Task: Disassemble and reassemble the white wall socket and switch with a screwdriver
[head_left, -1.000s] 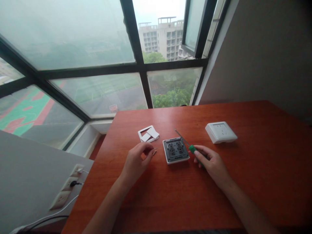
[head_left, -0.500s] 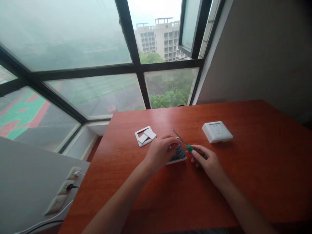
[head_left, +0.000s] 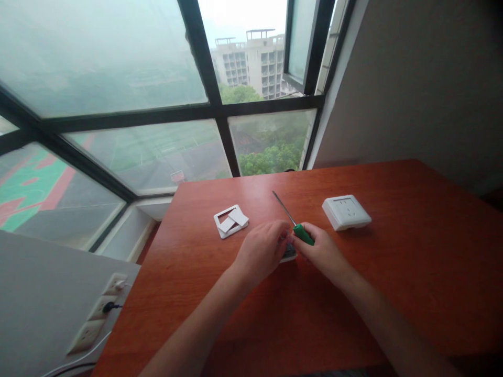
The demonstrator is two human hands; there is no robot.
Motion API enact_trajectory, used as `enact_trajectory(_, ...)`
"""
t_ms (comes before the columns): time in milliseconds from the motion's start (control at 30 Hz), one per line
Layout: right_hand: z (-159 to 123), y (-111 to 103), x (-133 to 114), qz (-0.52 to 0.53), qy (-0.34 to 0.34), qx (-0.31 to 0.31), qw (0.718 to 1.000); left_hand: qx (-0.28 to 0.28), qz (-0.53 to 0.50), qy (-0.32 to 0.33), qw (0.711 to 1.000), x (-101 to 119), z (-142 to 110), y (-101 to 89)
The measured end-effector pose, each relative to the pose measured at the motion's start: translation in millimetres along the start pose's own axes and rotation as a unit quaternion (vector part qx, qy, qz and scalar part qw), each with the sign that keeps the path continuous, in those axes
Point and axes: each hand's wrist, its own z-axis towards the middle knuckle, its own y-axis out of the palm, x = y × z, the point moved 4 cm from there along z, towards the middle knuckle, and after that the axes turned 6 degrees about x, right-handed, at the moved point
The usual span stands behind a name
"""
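My left hand (head_left: 261,251) lies curled over a grey switch module (head_left: 290,253) on the red-brown table (head_left: 412,272), hiding most of it. Whether its fingers grip the module or pinch something small is hidden. My right hand (head_left: 323,253) meets it from the right, closed on a green-handled screwdriver (head_left: 303,234). The tool's metal shaft (head_left: 283,207) points up and away to the left. Only the module's right corner shows between the two hands.
A white frame with loose white cover pieces (head_left: 230,220) lies to the left of my hands. A white wall socket (head_left: 346,212) sits to the right. The table's left edge borders a big window. Wall outlets (head_left: 98,319) with a plugged cable are at lower left.
My left hand moved right from the table beside the module and now covers it. My right hand slid left against it, lifting the screwdriver so its shaft points farther away.
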Motion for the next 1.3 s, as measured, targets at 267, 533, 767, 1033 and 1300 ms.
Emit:
enact_trajectory(267, 6.9, 0.9, -9.5, -0.051, 0.008, -0.010, 0.999, -0.003, 0.020, 0.024, 1.000, 4.0, -2.9, 0.4)
enact_trajectory(533, 9.6, -2.0, -15.2, -0.048, -0.014, -0.036, 0.998, 0.026, -0.001, 0.015, 1.000, 2.0, -4.5, 0.3)
enact_trajectory(767, 16.0, -13.0, -0.6, -0.046, -0.015, 0.042, 0.998, 0.078, -0.107, -0.035, 0.991, -17.7, -3.4, -8.5)
enact_trajectory(1033, 10.6, -14.5, 17.3, 0.006, 0.017, -0.162, 0.987, 0.081, -0.188, -0.097, 0.974, -39.0, -0.7, -9.7)
enact_trajectory(1300, 12.7, -7.9, 15.4, 0.058, -0.025, -0.197, 0.978, 0.073, -0.211, -0.098, 0.970, -42.3, -0.3, 0.3)
